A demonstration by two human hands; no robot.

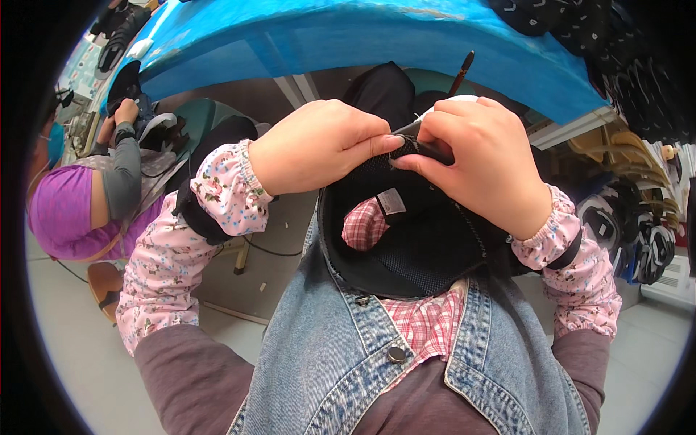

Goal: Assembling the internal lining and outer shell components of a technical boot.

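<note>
A black mesh piece (435,254) that looks like a shoe upper hangs in front of my body, with a stitched line along its right part. Pink plaid cloth shows through an opening in it, beside a small white label (391,201). My left hand (313,148) pinches the top edge between thumb and fingers. Close by, my right hand (482,148) grips the same edge, its thumb and fingers bent around a folded black strip. The thumbs nearly meet there. Behind my right hand rises a thin brown stick-like handle (462,72); its lower end is hidden.
A blue-covered table (348,36) spans the far side. Dark shoe uppers (554,22) lie at its far right; several more pieces (656,250) hang on a rack at right. A co-worker in purple (69,210) sits at left, handling a shoe. A cable (272,252) crosses the floor.
</note>
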